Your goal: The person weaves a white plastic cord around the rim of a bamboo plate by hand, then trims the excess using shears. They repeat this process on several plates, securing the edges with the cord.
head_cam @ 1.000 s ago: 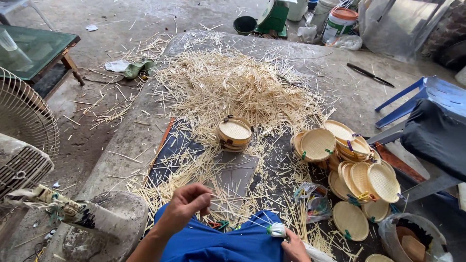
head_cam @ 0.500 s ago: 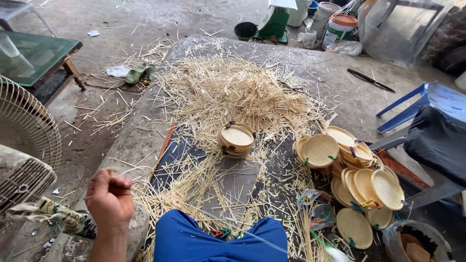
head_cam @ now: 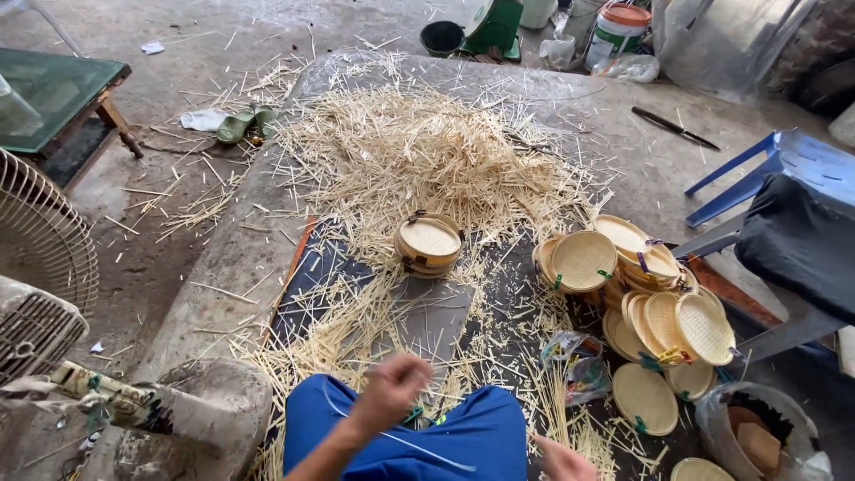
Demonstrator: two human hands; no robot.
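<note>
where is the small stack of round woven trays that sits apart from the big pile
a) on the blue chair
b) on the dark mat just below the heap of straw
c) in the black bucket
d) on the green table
b: the small stack of round woven trays rests on the dark mat at the near edge of the straw heap, left of the larger pile of trays.

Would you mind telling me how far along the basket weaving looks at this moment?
Done: a pile of finished woven trays lies at the right, and a short stack sits mid-mat. In hand: the left hand is blurred over the lap, a thin pale strand running from it across the blue trousers; the right hand shows only at the frame's edge. Left: a large heap of loose straw sticks.
</note>
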